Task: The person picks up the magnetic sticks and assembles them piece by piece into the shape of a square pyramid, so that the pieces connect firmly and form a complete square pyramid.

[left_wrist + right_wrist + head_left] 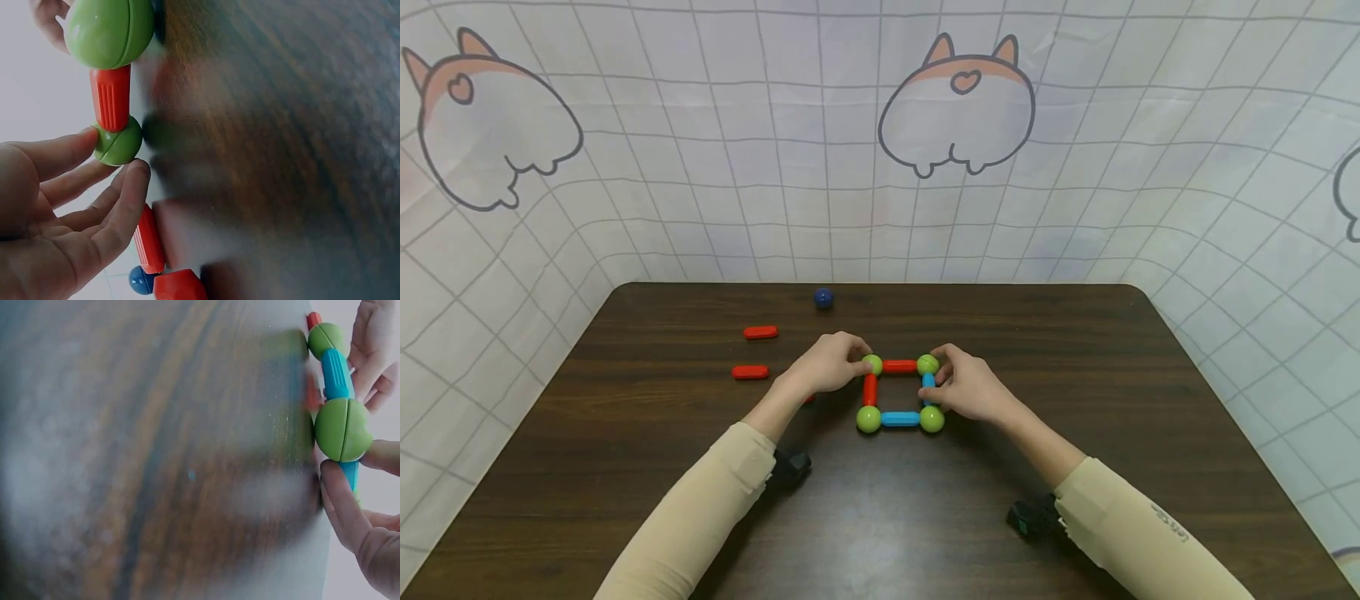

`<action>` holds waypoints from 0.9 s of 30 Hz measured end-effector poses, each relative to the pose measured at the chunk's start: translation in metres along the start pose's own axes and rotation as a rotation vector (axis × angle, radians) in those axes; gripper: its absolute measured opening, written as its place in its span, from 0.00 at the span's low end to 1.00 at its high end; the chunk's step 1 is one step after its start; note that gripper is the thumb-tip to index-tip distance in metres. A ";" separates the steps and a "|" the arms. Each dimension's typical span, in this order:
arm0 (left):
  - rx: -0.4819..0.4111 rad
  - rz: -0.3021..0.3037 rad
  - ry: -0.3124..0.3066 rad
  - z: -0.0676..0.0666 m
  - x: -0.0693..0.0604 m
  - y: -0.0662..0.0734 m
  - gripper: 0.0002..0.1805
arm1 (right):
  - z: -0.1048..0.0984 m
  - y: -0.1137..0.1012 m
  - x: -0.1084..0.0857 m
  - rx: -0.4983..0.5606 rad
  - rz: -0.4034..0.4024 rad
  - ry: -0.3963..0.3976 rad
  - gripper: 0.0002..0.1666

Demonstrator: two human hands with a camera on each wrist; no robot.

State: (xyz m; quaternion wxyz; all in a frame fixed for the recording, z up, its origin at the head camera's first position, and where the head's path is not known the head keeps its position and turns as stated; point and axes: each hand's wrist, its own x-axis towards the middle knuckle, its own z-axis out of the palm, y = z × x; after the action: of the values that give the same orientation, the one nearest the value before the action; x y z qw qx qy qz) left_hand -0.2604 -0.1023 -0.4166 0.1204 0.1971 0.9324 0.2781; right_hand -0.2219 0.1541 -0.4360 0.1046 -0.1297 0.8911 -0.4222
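Four toy building rods and green balls form a square frame flat on the table. Its far side is a red rod [899, 366], its left side another red rod [870, 390], its near side a blue rod [900, 419]. My left hand [829, 363] pinches the far-left green ball [119, 142] between thumb and fingers. My right hand [973, 388] holds the right-hand blue rod [928, 382], thumb at its inner side and fingers near the far-right green ball [928, 364]. The near-left green ball [868, 419] and near-right green ball [344, 429] sit at the other corners.
Left of the frame lie loose red rods, one farther back [761, 332] and one nearer [750, 372]. Another is mostly hidden by my left hand. A dark blue ball [823, 298] rests near the table's [1037, 317] back edge. Patterned cloth [850, 167] hangs behind.
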 end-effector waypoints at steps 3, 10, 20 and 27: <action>0.001 -0.002 0.001 0.000 0.001 -0.001 0.17 | -0.001 0.001 0.000 0.012 0.001 -0.005 0.40; 0.001 0.008 0.010 0.002 0.002 -0.003 0.17 | -0.003 0.003 0.001 0.036 0.005 -0.019 0.41; -0.016 0.015 0.005 0.003 0.000 -0.003 0.18 | -0.004 0.005 0.000 0.041 0.006 -0.026 0.40; -0.019 0.013 0.003 0.002 -0.001 -0.004 0.18 | -0.003 0.004 0.000 0.071 0.016 -0.032 0.40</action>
State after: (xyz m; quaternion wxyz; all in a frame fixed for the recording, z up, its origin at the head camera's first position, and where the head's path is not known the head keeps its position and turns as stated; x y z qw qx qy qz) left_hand -0.2599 -0.1047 -0.4204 0.1191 0.2016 0.9286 0.2878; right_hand -0.2230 0.1587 -0.4374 0.1265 -0.1256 0.8747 -0.4506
